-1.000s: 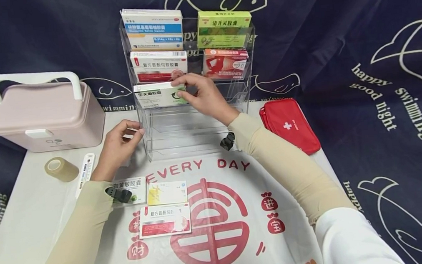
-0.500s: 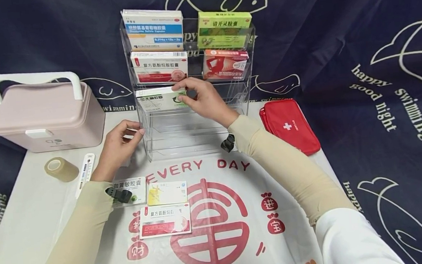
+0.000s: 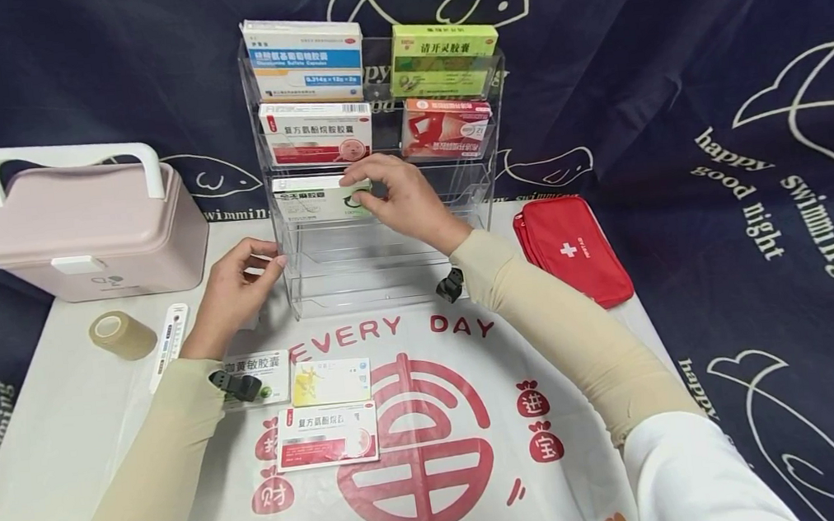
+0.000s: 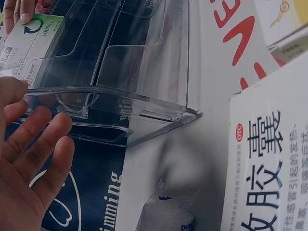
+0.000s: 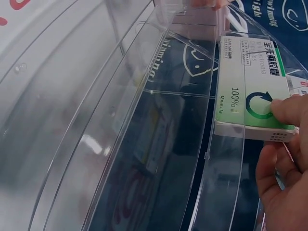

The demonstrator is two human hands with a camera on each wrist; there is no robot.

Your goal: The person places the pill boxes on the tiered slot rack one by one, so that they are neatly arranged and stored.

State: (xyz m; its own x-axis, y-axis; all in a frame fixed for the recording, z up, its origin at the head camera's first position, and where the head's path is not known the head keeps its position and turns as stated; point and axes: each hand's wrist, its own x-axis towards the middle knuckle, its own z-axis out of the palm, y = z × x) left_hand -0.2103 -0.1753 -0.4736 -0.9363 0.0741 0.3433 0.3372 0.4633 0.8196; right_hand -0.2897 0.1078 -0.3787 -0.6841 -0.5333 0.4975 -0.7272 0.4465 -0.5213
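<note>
A white and green medicine box (image 3: 315,199) stands on the left side of the third tier of a clear acrylic rack (image 3: 360,290). My right hand (image 3: 407,199) pinches the box at its right end, thumb on the front and fingers over the top and back. In the right wrist view, the box (image 5: 250,86) sits partly behind the clear front lip of that tier. My left hand (image 3: 235,285) is at the rack's left side, with its thumb tip right at the edge. Its other fingers (image 4: 53,132) are loosely bent beside the side panel.
Medicine boxes fill spots on the two upper tiers, among them a green box (image 3: 444,58) and a red box (image 3: 445,127). Three more, including a red and white box (image 3: 326,435), lie in front. A pink case (image 3: 90,231), tape roll (image 3: 121,334) and red pouch (image 3: 572,251) flank the rack.
My right hand has lowered the white and green box slightly and shifted it a little right, down into the third tier. The left hand has stayed at the rack's side.
</note>
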